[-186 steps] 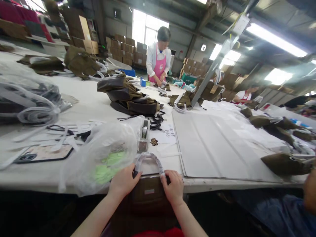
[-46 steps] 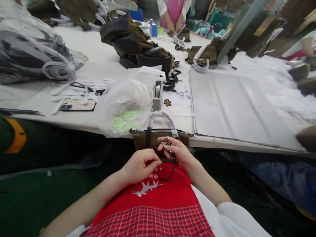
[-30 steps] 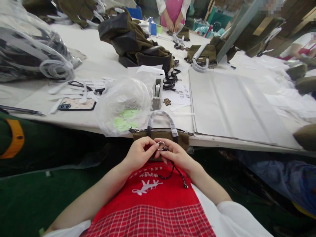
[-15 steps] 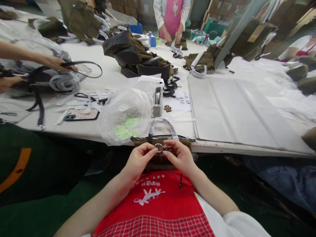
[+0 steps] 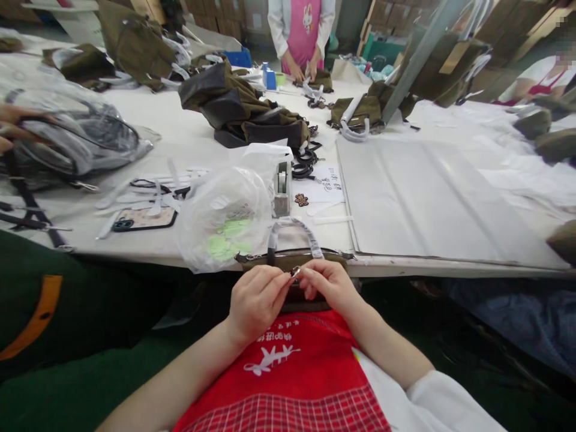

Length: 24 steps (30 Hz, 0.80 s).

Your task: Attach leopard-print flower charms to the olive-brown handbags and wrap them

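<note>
Both my hands meet in front of an olive handbag (image 5: 282,260) at the table's front edge. A small metal ring (image 5: 295,272) sits between my fingertips, seen nearly edge-on. My left hand (image 5: 258,299) pinches it from the left, fingers curled. From the other side, thumb and forefinger of my right hand (image 5: 327,284) close on the ring too, with the other fingers bent beneath. The bag has a zip along its top and a handle (image 5: 293,223) wrapped in clear film. My hands hide much of the bag's front.
Left of the bag lies a clear plastic bag (image 5: 225,207) with green tags, then a phone (image 5: 144,219). A tape dispenser (image 5: 282,186) and coiled black straps (image 5: 304,165) stand behind. Grey sheeting (image 5: 432,198) covers the right. Co-workers' hands (image 5: 300,69) work across the table and at far left.
The ring has turned from facing me to nearly edge-on, and my left hand has rolled over it. At far left, the co-worker's hand with the black strap has moved left.
</note>
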### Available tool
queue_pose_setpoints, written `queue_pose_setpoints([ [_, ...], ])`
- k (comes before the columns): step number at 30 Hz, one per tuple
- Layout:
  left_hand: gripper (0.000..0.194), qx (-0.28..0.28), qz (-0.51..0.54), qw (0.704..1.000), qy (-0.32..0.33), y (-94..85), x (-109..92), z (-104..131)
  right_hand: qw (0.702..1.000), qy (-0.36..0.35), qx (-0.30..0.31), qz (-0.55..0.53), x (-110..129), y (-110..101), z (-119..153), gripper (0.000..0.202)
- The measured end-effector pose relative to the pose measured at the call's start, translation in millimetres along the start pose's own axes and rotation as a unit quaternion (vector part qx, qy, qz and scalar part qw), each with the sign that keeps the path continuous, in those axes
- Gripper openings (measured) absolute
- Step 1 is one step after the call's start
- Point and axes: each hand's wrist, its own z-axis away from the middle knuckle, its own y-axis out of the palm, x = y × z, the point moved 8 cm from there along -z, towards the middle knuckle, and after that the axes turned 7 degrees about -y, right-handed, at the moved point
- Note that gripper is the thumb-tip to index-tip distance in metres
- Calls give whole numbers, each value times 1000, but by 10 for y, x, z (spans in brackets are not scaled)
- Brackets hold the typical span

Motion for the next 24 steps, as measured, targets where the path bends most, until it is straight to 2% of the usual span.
queue_pose_setpoints([
  [3,23,23,-44,995,92,119,-167,80,999,27,-13,-24,-76,6,-12,30],
  [5,25,37,-52,991,122,186,-226,114,998,44,-7,-38,-117,3,-2,29],
  [7,20,45,-42,990,124,212,-251,110,997,62,10,-53,-154,-7,21,28],
  [9,13,37,-7,996,82,180,-213,53,994,76,27,-72,-182,-28,44,28],
  [11,15,31,41,999,2,131,-109,-35,990,87,41,-101,-204,-43,63,28],
  [13,20,66,93,992,-58,147,-32,-115,984,100,57,-137,-217,-36,78,29],
  [17,14,180,194,962,-67,249,-82,-201,970,107,103,-190,-203,15,105,29],
  [20,16,191,236,944,-130,282,-41,-199,969,87,115,-202,-186,-9,119,29],
  [24,18,187,308,895,-264,410,79,-85,966,97,147,-190,-233,-14,181,33],
])
